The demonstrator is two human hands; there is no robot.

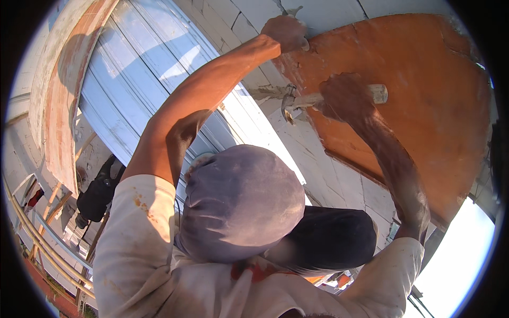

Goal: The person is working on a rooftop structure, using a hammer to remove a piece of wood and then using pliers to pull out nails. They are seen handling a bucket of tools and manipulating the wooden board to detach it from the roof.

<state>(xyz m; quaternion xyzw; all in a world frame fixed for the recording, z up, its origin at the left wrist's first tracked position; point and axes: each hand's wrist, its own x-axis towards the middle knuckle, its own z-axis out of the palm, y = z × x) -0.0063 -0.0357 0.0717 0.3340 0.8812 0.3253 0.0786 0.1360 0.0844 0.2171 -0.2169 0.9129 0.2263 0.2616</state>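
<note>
My right hand (347,98) is wrapped round the wooden handle of a hammer (306,100). Its metal head points left, over the lower left edge of an orange-brown panel (408,95) with a curved outline. Up by that panel's upper left corner, my left hand (287,33) is closed, at the pale block wall (238,24). What its fingers hold, if anything, is hidden. Both arms reach up and forward, the left in sun and the right in shade. My bent knees, one in grey cloth (241,201) and one dark (328,238), rise between them.
Pale blue ribbed sheeting (138,69) slants down to the left of my left arm. Farther left stands a curved, worn wooden board (63,111). A dark figure or bundle (98,193) is below it, not clear. Long poles (47,254) curve along the lower left.
</note>
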